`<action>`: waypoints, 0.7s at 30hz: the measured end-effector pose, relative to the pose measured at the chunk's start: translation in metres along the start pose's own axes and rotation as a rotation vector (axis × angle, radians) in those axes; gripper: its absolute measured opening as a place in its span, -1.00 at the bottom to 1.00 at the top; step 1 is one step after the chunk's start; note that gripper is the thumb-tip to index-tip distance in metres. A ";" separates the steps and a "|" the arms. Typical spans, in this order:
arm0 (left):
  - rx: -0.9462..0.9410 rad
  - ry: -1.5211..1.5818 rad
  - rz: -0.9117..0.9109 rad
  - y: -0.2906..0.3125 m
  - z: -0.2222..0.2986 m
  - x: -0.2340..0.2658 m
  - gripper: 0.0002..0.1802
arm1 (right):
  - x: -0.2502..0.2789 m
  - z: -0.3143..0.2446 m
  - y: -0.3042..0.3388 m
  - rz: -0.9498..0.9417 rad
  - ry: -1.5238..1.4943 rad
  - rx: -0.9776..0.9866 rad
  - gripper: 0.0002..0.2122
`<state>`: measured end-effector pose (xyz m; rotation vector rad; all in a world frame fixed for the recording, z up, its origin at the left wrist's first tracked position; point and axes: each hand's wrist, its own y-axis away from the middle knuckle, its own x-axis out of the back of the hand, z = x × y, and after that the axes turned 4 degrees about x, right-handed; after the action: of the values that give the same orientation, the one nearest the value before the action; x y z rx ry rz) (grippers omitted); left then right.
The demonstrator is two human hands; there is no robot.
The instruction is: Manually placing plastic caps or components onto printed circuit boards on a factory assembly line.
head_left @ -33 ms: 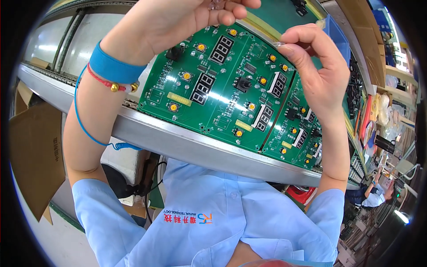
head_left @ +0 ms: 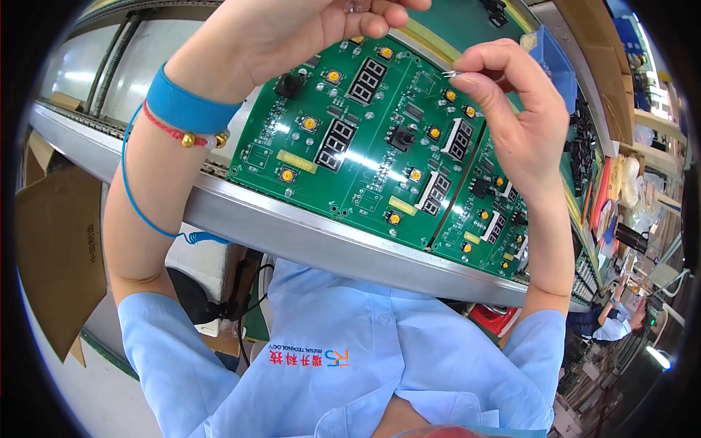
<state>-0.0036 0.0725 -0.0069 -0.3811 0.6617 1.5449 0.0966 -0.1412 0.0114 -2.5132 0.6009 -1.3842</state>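
Note:
Over the right part of the large green circuit board (head_left: pixel 292 191), my right hand (head_left: pixel 527 120) pinches a small clear LED (head_left: pixel 450 74) between thumb and forefinger. Its thin metal legs stick out leftward, above the board's surface. My left hand (head_left: pixel 321 33) is partly cut off by the upper edge. Its fingers curl around some small clear parts (head_left: pixel 356 6), which look like more LEDs. The board carries black digit displays (head_left: pixel 336 144), yellow-topped push buttons (head_left: pixel 288 175) and a black square-based component (head_left: pixel 402 137). A blue band circles my left wrist, with a coiled cord.
A metal rail (head_left: pixel 307 232) runs along the boards' near side. Another green board (head_left: pixel 456 244) adjoins on the right. A blue bin (head_left: pixel 553 66) stands beyond my right hand. Brown cardboard (head_left: pixel 62 248) is at far left, and another person (head_left: pixel 615 321) is at far right.
My right hand has shifted slightly left and the LED's legs show more plainly. The boards sit a touch further right in view. My left hand has barely moved.

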 end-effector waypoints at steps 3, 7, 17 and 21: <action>-0.034 -0.011 -0.025 0.000 0.002 0.003 -0.69 | -0.019 0.007 -0.003 0.023 0.065 0.039 -0.89; -0.056 -0.036 -0.040 0.001 0.002 0.005 -0.69 | -0.029 0.004 -0.006 -0.066 0.245 0.060 -0.90; -0.066 -0.079 -0.063 0.000 0.001 0.005 -0.68 | -0.037 0.000 -0.009 -0.167 0.362 0.043 -0.91; -0.081 -0.109 -0.062 0.000 0.000 0.004 -0.67 | -0.037 0.000 -0.010 -0.170 0.404 0.070 -0.90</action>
<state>-0.0042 0.0762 -0.0093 -0.3716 0.4997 1.5254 0.0812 -0.1156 -0.0131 -2.2860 0.4010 -1.9619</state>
